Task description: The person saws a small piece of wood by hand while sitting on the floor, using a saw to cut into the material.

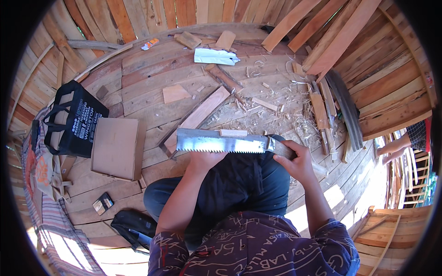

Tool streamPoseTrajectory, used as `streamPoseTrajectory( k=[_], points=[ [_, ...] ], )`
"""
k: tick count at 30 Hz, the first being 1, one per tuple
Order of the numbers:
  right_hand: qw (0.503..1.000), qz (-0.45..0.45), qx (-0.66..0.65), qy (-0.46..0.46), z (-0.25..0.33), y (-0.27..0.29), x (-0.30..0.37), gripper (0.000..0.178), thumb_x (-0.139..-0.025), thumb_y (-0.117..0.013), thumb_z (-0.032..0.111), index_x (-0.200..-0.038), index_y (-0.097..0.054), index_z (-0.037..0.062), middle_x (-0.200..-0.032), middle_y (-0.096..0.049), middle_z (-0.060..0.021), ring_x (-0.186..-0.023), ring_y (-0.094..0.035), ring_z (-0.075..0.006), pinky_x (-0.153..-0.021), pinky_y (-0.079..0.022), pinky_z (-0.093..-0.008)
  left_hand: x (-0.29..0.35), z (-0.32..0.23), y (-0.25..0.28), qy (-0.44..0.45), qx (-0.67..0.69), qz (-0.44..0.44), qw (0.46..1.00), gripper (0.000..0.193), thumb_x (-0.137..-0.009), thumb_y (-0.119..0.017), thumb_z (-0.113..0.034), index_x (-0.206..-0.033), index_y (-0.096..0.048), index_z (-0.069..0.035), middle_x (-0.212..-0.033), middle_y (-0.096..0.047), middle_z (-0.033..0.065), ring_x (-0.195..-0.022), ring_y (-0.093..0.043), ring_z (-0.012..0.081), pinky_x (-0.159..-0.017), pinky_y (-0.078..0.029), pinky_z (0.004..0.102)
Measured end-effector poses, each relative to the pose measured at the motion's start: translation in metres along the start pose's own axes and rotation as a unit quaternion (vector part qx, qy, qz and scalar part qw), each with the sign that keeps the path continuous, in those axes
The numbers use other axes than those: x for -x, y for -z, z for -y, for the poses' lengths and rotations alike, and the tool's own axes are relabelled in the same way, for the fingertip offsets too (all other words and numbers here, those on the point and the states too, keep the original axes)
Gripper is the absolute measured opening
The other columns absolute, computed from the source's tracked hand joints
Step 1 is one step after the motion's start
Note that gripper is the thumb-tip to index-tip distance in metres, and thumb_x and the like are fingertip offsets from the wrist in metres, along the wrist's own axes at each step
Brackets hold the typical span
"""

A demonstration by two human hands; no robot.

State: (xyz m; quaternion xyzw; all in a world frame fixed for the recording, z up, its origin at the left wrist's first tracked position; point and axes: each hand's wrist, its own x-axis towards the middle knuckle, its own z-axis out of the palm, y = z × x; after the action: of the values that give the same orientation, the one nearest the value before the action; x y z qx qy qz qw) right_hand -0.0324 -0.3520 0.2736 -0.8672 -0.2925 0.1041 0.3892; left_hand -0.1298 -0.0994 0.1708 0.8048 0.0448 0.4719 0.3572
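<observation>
Plank floor (142,99) bears a white-lettered bag (79,112); right grip (297,161) clamps a saw (216,143); left grip (206,159) I cannot tell.

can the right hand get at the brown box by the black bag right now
Probably not as things stand: the right hand is closed around the saw handle, and the brown box sits off to the left, past the left hand.

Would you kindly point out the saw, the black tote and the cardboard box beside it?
Saw (207,141), head view: middle of the blade.
Black tote (84,118), head view: its printed side.
Cardboard box (116,146), head view: its broad flat face.
</observation>
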Motion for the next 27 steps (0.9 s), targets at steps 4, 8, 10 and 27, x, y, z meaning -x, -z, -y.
streamPoseTrajectory(
  k=[4, 8, 10, 27],
  points=[
    [0.999, -0.023, -0.006, 0.029, -0.001, 0.0, -0.001, 0.045, -0.069, -0.088, 0.021, -0.101, -0.068, -0.0033, -0.085, -0.07, -0.013, -0.075, -0.069, -0.0179, -0.068, -0.053, -0.03, 0.007, 0.014, -0.002, -0.01, -0.015, 0.009, 1.0, 0.036, -0.063, -0.086, -0.016, -0.085, -0.059, -0.007, -0.078, -0.057, 0.0072, -0.072, -0.058, 0.025, -0.063, -0.047, 0.0382],
    [0.998, -0.031, 0.01, 0.059, -0.009, -0.001, 0.002, 0.045, -0.066, -0.09, 0.021, -0.097, -0.069, -0.0027, -0.084, -0.07, -0.013, -0.074, -0.069, -0.0206, -0.066, -0.053, -0.0302, -0.005, 0.012, -0.005, -0.085, -0.007, -0.048, 0.995, 0.049, -0.06, -0.088, -0.009, -0.084, -0.046, -0.01, -0.078, -0.052, 0.0047, -0.076, -0.052, 0.0241, -0.077, -0.043, 0.0403],
    [0.994, -0.044, 0.04, 0.093, -0.01, -0.003, 0.002, 0.045, -0.065, -0.09, 0.022, -0.096, -0.069, -0.002, -0.083, -0.07, -0.0128, -0.072, -0.069, -0.0221, -0.064, -0.053, -0.0306, -0.005, 0.016, -0.006, -0.081, -0.014, -0.085, 0.993, 0.053, -0.06, -0.09, -0.014, -0.086, -0.043, -0.012, -0.079, -0.05, 0.0037, -0.078, -0.051, 0.0235, -0.086, -0.041, 0.0442],
    [0.933, -0.103, 0.249, 0.238, 0.097, 0.02, 0.015, 0.042, -0.06, -0.089, 0.027, -0.091, -0.07, 0.0057, -0.067, -0.062, -0.0037, -0.054, -0.059, -0.0201, -0.05, -0.046, -0.0314, -0.014, -0.003, -0.004, -0.019, -0.005, -0.17, 0.985, 0.073, -0.064, -0.089, -0.026, -0.101, -0.029, -0.011, -0.094, -0.039, 0.0067, -0.084, -0.048, 0.0204, -0.107, -0.037, 0.0496]
  ],
)
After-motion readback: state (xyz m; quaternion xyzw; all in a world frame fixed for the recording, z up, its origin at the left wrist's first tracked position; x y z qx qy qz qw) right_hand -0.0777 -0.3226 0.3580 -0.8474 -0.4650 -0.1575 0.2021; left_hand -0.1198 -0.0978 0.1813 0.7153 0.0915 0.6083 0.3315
